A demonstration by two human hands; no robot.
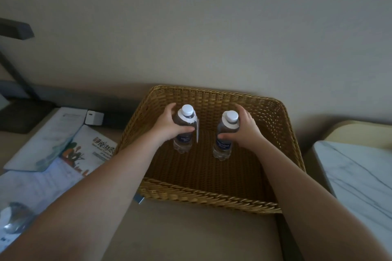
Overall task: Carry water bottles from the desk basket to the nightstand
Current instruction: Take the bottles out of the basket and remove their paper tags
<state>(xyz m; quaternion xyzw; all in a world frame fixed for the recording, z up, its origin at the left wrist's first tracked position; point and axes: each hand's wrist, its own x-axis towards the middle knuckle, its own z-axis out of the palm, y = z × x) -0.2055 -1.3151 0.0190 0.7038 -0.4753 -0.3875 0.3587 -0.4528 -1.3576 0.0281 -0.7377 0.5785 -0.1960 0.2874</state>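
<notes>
A wide wicker basket [212,196] stands on the desk against the wall. Inside it two clear water bottles with white caps and dark blue labels stand upright. My left hand [167,126] is wrapped around the upper body of the left bottle [184,144], which has a white paper tag hanging from its neck. My right hand [244,129] grips the right bottle [222,148] just below its cap. Both bottle bases are at or just above the basket floor; I cannot tell which.
Brochures and papers [63,150] lie on the desk left of the basket, with a white charger [94,117] behind them and a dark lamp base [19,116] at far left. A white marble-topped surface [358,175] sits to the right, across a narrow gap.
</notes>
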